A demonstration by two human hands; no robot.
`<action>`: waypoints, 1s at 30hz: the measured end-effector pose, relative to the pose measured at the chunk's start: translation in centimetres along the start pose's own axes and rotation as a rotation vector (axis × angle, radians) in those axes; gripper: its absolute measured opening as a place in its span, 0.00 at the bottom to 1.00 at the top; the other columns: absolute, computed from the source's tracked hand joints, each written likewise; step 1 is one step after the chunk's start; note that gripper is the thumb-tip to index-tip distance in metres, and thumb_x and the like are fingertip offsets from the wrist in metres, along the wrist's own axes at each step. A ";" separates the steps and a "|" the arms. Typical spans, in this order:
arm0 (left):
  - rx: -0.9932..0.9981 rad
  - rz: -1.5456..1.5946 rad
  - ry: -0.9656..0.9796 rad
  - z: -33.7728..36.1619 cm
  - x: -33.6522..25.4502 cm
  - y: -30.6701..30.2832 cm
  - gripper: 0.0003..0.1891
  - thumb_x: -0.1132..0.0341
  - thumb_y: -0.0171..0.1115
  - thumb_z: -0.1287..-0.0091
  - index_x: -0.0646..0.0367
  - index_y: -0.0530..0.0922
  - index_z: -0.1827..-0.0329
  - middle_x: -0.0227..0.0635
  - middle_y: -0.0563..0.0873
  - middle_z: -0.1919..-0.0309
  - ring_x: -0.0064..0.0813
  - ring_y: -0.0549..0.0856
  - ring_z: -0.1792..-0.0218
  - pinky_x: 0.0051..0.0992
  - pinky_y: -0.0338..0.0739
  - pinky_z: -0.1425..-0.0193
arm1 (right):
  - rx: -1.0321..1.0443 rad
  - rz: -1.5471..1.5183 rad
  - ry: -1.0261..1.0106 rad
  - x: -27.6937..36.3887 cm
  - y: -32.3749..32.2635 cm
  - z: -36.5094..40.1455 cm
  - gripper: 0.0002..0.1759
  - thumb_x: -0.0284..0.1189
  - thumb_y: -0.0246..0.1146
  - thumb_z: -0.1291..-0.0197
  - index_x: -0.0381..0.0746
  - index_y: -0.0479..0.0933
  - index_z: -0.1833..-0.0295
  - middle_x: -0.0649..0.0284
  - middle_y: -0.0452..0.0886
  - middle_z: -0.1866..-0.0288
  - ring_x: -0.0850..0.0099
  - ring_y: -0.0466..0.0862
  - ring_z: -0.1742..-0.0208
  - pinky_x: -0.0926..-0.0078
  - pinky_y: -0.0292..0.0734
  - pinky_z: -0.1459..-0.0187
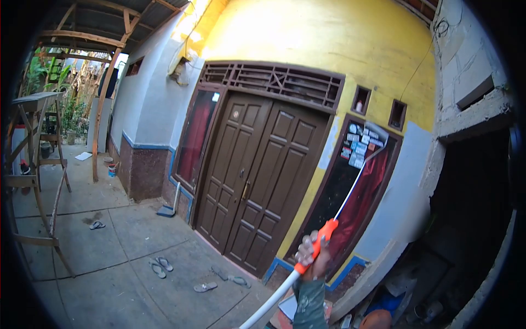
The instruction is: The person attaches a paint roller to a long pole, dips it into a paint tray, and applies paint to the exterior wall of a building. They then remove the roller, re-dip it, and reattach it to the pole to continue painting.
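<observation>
My right hand, below a paint-flecked green sleeve, is closed around the orange grip of a paint roller. Its thin metal rod rises to a bent frame that overlaps the upper part of a sticker-covered window with a red curtain. From the grip a white extension pole slants down to the bottom edge of the view. My left hand is out of the picture. Above the window, the wall is yellow; pale blue-grey paint covers the wall to its right.
Brown double doors stand left of the window. Several sandals lie on the concrete floor near a long-handled dustpan. Wooden trestles stand at far left, with a paint can beyond. A dark opening lies at right.
</observation>
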State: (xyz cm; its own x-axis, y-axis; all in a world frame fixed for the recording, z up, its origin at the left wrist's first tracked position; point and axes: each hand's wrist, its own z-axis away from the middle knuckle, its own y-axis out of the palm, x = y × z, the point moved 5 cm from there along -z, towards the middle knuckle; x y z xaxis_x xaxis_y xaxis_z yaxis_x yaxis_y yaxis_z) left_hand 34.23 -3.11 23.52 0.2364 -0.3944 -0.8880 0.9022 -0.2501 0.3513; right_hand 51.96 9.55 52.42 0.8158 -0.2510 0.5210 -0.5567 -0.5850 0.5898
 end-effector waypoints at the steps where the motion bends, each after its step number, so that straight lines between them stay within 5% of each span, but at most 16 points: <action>1: 0.117 0.035 -0.037 0.9 -1.9 0.7 0.23 0.43 0.47 0.34 0.53 0.74 0.76 0.26 0.68 0.90 0.21 0.65 0.90 0.22 0.59 0.87 | 0.137 -0.125 0.015 0.2 0.5 -0.9 0.15 0.42 0.52 0.35 0.42 0.62 0.64 0.70 0.64 0.79 0.83 0.67 0.86 0.84 0.66 0.85; 4: 0.458 0.156 -0.120 3.0 -5.1 2.6 0.26 0.40 0.47 0.35 0.54 0.73 0.74 0.26 0.66 0.91 0.18 0.63 0.92 0.19 0.55 0.90 | 0.520 -0.421 0.062 1.4 4.4 -2.7 0.15 0.41 0.48 0.32 0.40 0.61 0.64 0.69 0.64 0.78 0.82 0.71 0.85 0.81 0.71 0.79; 7: 0.771 0.224 -0.133 2.0 -3.7 3.0 0.28 0.37 0.48 0.37 0.57 0.71 0.65 0.27 0.64 0.89 0.16 0.61 0.92 0.22 0.55 0.93 | 0.581 -0.464 0.041 1.8 7.1 -3.5 0.16 0.42 0.46 0.31 0.41 0.60 0.66 0.71 0.62 0.82 0.84 0.68 0.89 0.83 0.69 0.82; 11: 0.591 0.157 -0.100 1.8 -2.9 2.8 0.33 0.32 0.41 0.38 0.58 0.69 0.74 0.24 0.63 0.91 0.13 0.57 0.93 0.17 0.46 0.92 | 0.455 -0.414 0.093 1.7 8.2 -3.5 0.16 0.40 0.44 0.30 0.41 0.59 0.68 0.69 0.62 0.82 0.83 0.66 0.90 0.83 0.67 0.85; 20: 0.292 0.026 0.031 2.7 -4.3 3.5 0.31 0.35 0.47 0.38 0.59 0.72 0.75 0.25 0.65 0.90 0.16 0.61 0.92 0.21 0.49 0.89 | 0.211 -0.244 0.030 1.9 7.8 -2.9 0.10 0.31 0.47 0.31 0.41 0.62 0.67 0.72 0.59 0.85 0.86 0.61 0.93 0.89 0.61 0.93; 25: 0.048 -0.135 0.282 2.7 -5.0 3.8 0.29 0.41 0.46 0.34 0.61 0.73 0.74 0.25 0.68 0.88 0.16 0.67 0.87 0.19 0.57 0.84 | 0.083 -0.002 -0.012 1.9 6.5 -2.5 0.08 0.30 0.47 0.32 0.41 0.62 0.65 0.73 0.60 0.84 0.88 0.61 0.92 0.89 0.64 0.91; 30: 0.068 -0.189 0.268 1.5 -4.3 2.6 0.29 0.41 0.44 0.33 0.62 0.73 0.72 0.24 0.69 0.87 0.15 0.68 0.86 0.19 0.58 0.83 | -0.010 0.055 -0.024 1.4 5.3 -2.5 0.07 0.30 0.49 0.33 0.41 0.63 0.65 0.74 0.60 0.84 0.88 0.59 0.92 0.90 0.62 0.92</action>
State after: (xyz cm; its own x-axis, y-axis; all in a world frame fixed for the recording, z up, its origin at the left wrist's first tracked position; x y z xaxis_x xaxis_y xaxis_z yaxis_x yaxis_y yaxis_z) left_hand 35.05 -3.43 28.72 0.1614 -0.0908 -0.9827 0.9154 -0.3583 0.1835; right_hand 49.76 8.04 57.83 0.7875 -0.3010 0.5378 -0.6021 -0.5621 0.5670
